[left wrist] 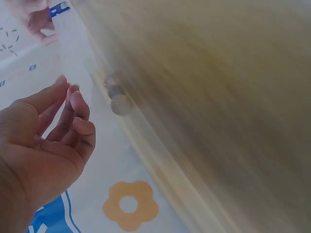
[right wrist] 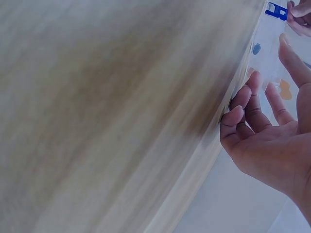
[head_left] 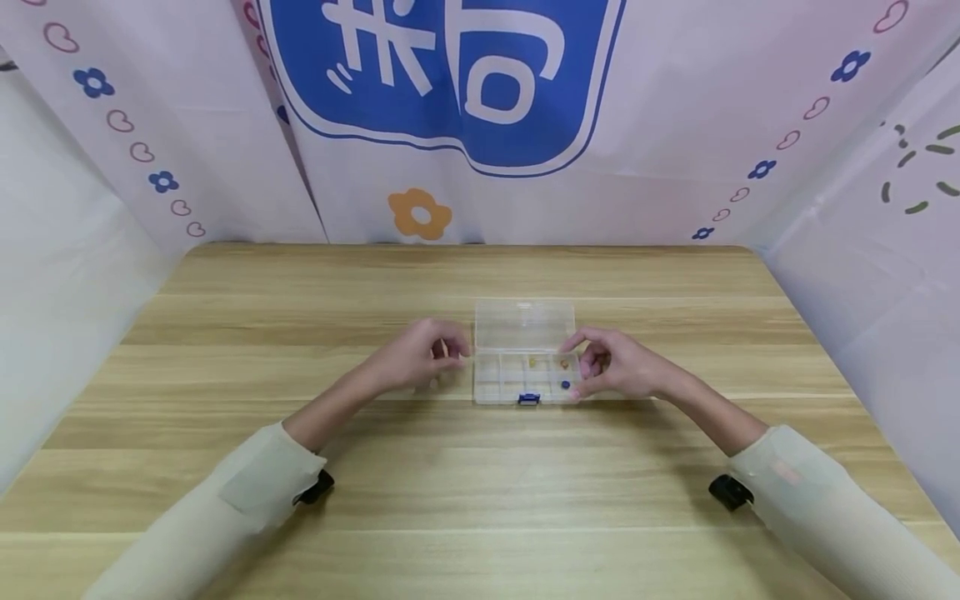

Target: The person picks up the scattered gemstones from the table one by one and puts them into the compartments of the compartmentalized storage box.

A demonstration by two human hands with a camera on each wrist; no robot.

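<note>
A clear plastic compartment box (head_left: pixel 487 392) sits on the table with its clear lid (head_left: pixel 525 325) laid back. Small pieces lie in its right-hand compartments: a yellow piece (head_left: pixel 532 362), an orange piece (head_left: pixel 564 364) and a blue piece (head_left: pixel 566 384). My right hand (head_left: pixel 622 362) holds the box's right end, thumb at the front corner and index finger near the hinge. Close by the left edge is my left hand (head_left: pixel 420 354), blurred, thumb and fingertips meeting on what looks like a small pale piece (left wrist: pixel 74 86). Greyish round pieces (left wrist: pixel 120 104) lie beside that hand.
A blue latch (head_left: pixel 528 399) is on the box's front edge. The wood-grain table (head_left: pixel 480 500) ends at a printed white cloth (head_left: pixel 660 200) behind. Black wrist cameras (head_left: pixel 315 487) hang below both sleeves.
</note>
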